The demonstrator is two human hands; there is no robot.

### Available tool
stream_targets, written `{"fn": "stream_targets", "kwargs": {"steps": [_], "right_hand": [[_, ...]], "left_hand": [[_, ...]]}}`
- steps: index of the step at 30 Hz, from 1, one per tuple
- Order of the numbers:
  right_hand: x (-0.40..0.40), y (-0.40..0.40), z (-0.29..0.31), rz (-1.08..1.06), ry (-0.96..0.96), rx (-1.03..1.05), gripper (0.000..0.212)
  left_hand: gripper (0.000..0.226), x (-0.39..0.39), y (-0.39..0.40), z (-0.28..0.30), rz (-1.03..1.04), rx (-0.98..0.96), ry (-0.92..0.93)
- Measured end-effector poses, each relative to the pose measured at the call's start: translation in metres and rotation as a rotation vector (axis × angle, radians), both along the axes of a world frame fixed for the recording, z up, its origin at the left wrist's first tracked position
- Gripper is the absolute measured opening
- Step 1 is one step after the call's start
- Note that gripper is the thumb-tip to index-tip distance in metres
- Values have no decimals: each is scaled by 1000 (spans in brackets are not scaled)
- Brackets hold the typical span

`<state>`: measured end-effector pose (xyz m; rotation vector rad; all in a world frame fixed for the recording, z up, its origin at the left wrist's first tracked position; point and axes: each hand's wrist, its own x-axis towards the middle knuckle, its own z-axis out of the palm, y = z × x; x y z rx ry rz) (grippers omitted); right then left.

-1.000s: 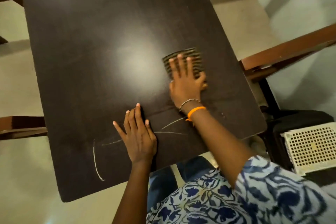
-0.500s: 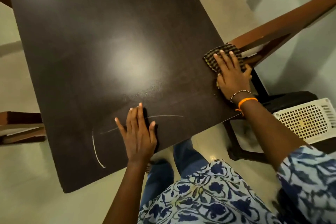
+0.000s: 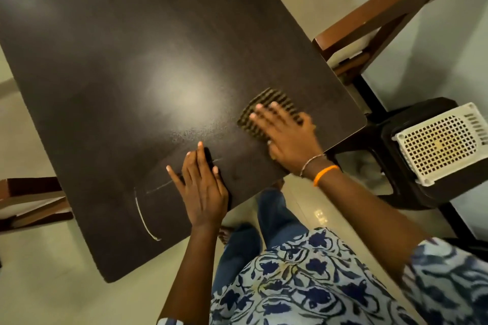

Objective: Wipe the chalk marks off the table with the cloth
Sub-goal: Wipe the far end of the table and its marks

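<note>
No readable text, label or number anywhere.

surface: dark table (image 3: 111, 66) | on it: checked cloth (image 3: 266, 103), chalk marks (image 3: 144, 216), both hands flat

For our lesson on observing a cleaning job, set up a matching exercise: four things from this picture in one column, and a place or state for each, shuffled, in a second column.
Column one:
1. left hand
2. right hand
3. checked cloth
4. curved chalk mark

Column two:
A. lies unwiped near the table's near edge
B. pressed flat under straight fingers
C. rests flat on bare tabletop, over a faint chalk line
D. presses the cloth, with an orange band at its wrist

Pairs: 1-C, 2-D, 3-B, 4-A
</note>
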<state>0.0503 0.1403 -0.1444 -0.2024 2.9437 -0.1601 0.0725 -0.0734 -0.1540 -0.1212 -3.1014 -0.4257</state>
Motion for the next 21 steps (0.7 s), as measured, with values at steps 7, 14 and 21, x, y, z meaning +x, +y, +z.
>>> {"fn": "stream_targets", "kwargs": {"steps": [7,14,21], "right_hand": [[-10,104,6,-544,-41,-15,64],[26,-51,8,-366,-31,1,72],[59,-51,12,184,44,31,65]], "left_hand": [[56,-2,1,1,4,-3,4],[55,-2,0,2,-15,44,23],[56,15,-9,4,-25,110,77]]}}
